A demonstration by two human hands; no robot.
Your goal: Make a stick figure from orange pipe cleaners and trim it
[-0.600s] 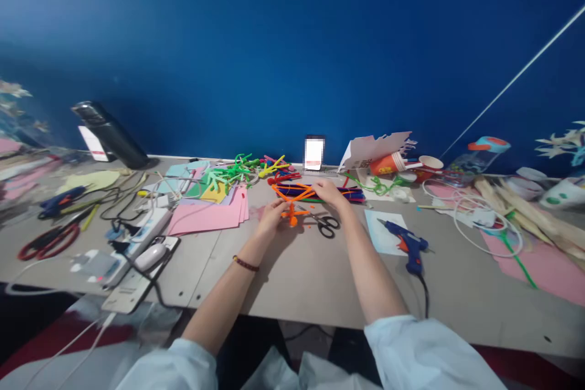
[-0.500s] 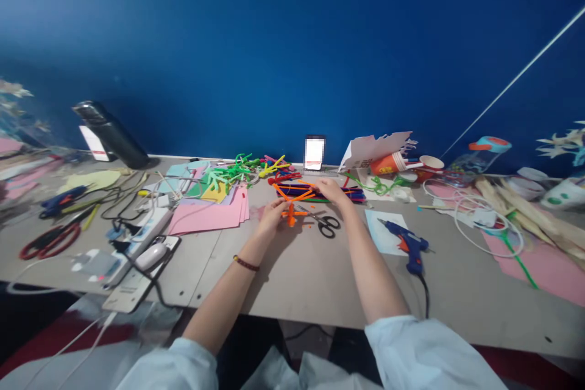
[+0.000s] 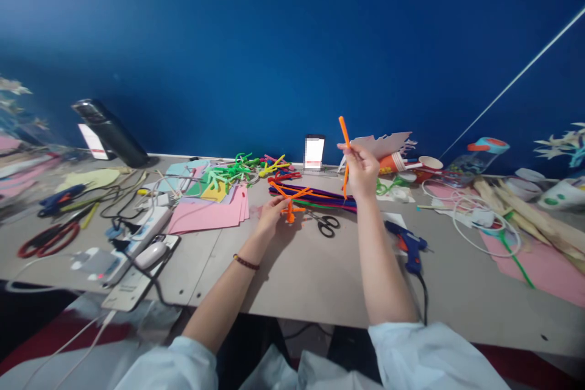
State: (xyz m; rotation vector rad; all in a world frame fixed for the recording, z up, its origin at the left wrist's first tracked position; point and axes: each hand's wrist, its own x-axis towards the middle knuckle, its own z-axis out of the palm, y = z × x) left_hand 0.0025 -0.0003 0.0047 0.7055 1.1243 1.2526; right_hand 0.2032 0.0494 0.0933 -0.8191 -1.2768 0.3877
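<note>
My right hand (image 3: 363,172) is raised above the table, its fingers pinched around an orange pipe cleaner (image 3: 343,131) that stands nearly upright. Lower and to the left, my left hand (image 3: 273,213) is closed on several orange pipe cleaners (image 3: 292,200), some sticking out to the right. Small orange pieces (image 3: 289,217) lie beside its fingertips. Black-handled scissors (image 3: 326,226) rest on the table between the two arms. Behind them lies a bundle of purple and dark pipe cleaners (image 3: 320,197), partly covered by my right hand and wrist.
Green pipe-cleaner shapes (image 3: 235,169) and pink paper sheets (image 3: 210,216) lie left of centre. A blue glue gun (image 3: 412,245) sits right of my forearm. A phone (image 3: 314,152) stands against the blue wall. At left are a power strip (image 3: 141,231) and red-handled scissors (image 3: 50,240).
My right hand has lifted up and to the right, away from my left hand, with an orange pipe cleaner in its fingers. My left hand has stayed nearly in place.
</note>
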